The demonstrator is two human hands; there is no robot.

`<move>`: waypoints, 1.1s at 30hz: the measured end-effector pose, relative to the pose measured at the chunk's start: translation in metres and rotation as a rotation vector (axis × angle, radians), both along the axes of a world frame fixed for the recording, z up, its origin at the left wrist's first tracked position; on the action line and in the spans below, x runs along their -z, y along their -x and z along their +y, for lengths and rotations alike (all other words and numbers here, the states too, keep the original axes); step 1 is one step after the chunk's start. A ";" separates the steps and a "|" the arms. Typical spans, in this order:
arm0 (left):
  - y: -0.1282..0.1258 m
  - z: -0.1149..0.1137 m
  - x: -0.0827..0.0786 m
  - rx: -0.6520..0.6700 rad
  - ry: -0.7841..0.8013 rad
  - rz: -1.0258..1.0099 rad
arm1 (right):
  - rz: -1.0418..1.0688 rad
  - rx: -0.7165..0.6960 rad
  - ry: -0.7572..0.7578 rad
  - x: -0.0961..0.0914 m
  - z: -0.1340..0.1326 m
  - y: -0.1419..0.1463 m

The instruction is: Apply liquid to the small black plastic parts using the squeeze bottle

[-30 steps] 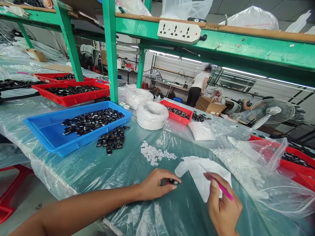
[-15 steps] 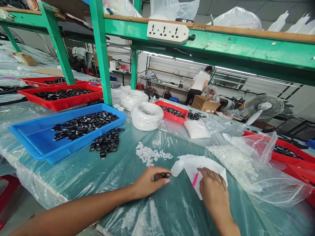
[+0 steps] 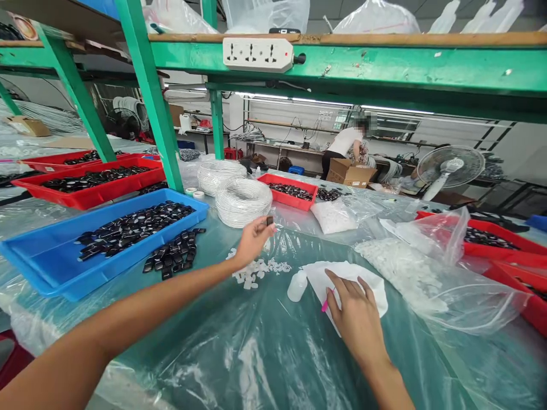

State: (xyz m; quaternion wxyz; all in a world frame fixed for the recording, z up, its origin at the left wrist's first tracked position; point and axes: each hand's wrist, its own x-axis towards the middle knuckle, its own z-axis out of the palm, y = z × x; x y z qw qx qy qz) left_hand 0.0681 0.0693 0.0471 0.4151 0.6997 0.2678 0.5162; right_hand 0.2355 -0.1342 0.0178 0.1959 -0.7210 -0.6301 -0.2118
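Left hand [image 3: 253,240] hangs over the table, pinching a small black piece [image 3: 269,220] between thumb and fingertips, just above the pile of white bits [image 3: 261,267]. Right hand [image 3: 352,316] rests on the white paper [image 3: 372,285], fingers closed around a pink stick [image 3: 325,305], near a small white bottle [image 3: 297,286].

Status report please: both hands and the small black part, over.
Left hand raised, pinching small black part. Right hand on white paper, gripping pink tool. White bottle between them.
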 end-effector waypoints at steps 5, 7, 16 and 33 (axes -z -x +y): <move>-0.035 0.059 -0.011 -0.417 -0.340 0.230 | 0.048 -0.026 0.017 -0.007 0.000 0.001; -0.043 0.076 -0.011 -0.495 -0.385 0.262 | 0.066 -0.034 0.025 -0.007 0.000 0.002; -0.060 0.122 -0.004 -0.651 -0.466 0.371 | 0.105 -0.111 0.039 -0.007 0.001 0.001; 0.015 0.187 -0.007 -0.767 -0.507 0.316 | 0.125 -0.171 0.000 0.002 0.000 -0.019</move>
